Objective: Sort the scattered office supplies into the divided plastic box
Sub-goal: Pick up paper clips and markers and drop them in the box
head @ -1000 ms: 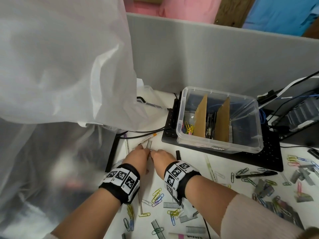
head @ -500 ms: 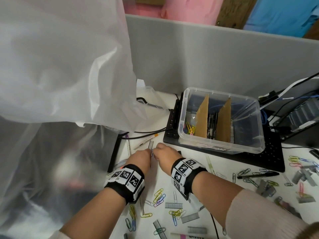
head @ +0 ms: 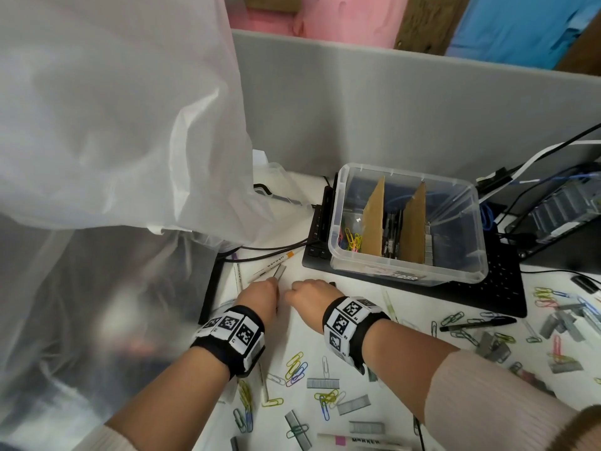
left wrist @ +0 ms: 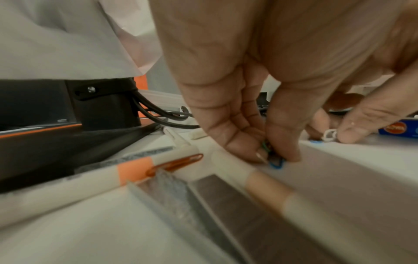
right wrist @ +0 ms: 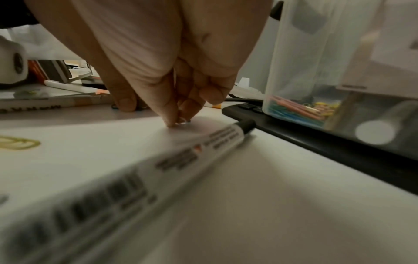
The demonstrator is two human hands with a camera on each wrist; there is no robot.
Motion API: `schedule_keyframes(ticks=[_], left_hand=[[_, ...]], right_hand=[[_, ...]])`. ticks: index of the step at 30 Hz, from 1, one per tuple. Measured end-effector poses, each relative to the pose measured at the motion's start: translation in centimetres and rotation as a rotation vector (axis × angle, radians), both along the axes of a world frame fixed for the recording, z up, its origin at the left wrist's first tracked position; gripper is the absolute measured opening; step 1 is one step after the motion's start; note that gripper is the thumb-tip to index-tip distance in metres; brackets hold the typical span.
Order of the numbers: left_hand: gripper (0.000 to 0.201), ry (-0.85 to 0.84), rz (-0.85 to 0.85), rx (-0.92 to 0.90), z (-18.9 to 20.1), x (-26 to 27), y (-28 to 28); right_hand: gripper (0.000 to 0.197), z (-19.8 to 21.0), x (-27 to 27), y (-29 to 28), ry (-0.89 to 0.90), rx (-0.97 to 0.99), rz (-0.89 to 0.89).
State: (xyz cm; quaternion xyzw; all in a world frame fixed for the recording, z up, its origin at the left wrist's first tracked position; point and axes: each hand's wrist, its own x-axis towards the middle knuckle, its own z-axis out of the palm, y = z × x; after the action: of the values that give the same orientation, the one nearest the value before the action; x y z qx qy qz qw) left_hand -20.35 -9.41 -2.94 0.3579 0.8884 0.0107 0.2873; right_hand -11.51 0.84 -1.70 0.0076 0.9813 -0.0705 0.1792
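Black wristbands (head: 231, 336) with black-and-white square markers, pale ribbed sleeve (head: 494, 402)

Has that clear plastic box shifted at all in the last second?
No. The plastic box sits on the same left part of the black keyboard.

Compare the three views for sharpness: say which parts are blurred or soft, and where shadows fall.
Head view: mostly sharp, the plastic box crisp, the translucent sheet at left hazy. Left wrist view: the left hand fairly clear, the staple strip and pen nearest the lens smeared. Right wrist view: dim; the marker blurs toward the lens, and a soft shadow lies under the right hand.
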Motion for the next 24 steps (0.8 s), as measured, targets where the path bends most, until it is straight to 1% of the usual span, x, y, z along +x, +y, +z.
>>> schedule_keyframes(ticks=[4, 7, 10, 13, 15, 17, 20, 22, 24], left_hand=[[0.025, -0.017, 0.014, -0.003, 0.3, 0.1, 0.2], [0.029, -0.002, -0.057, -0.056, 0.6, 0.5, 0.3], [0.028, 0.025, -0.121, -0.055, 0.8, 1.3, 0.1], [0.022, -0.070, -0.126, 0.003, 1.1, 1.8, -0.2], [0.017, -0.121, -0.140, 0.085, 1.0, 2.1, -0.7], [0.014, -0.117, -0.181, 0.167, 1.1, 3.0, -1.2], [0.007, -0.100, -0.245, 0.230, 1.3, 4.4, -1.7], [0.008, -0.079, -0.280, 0.236, 1.3, 4.9, -1.7], [0.010, -0.091, -0.267, 0.229, 1.1, 5.0, -1.6]], right_hand=[[0.031, 0.0, 1.0, 0.4, -0.018, -0.017, -0.142], [0.031, -0.1, 1.5, 0.6, -0.045, 0.056, -0.196], [0.032, -0.3, 2.2, 0.4, -0.080, 0.118, -0.176], [0.032, -0.2, 2.8, 0.1, -0.078, 0.118, -0.164], [0.033, -0.1, 3.2, 0.1, -0.076, 0.103, -0.163], [0.033, 0.1, 3.7, 0.1, -0.078, 0.106, -0.158], [0.032, 0.3, 4.6, 0.0, -0.082, 0.124, -0.139], [0.031, 0.5, 5.3, -0.1, -0.095, 0.115, -0.113], [0.031, 0.7, 5.6, 0.0, -0.098, 0.087, -0.087]])
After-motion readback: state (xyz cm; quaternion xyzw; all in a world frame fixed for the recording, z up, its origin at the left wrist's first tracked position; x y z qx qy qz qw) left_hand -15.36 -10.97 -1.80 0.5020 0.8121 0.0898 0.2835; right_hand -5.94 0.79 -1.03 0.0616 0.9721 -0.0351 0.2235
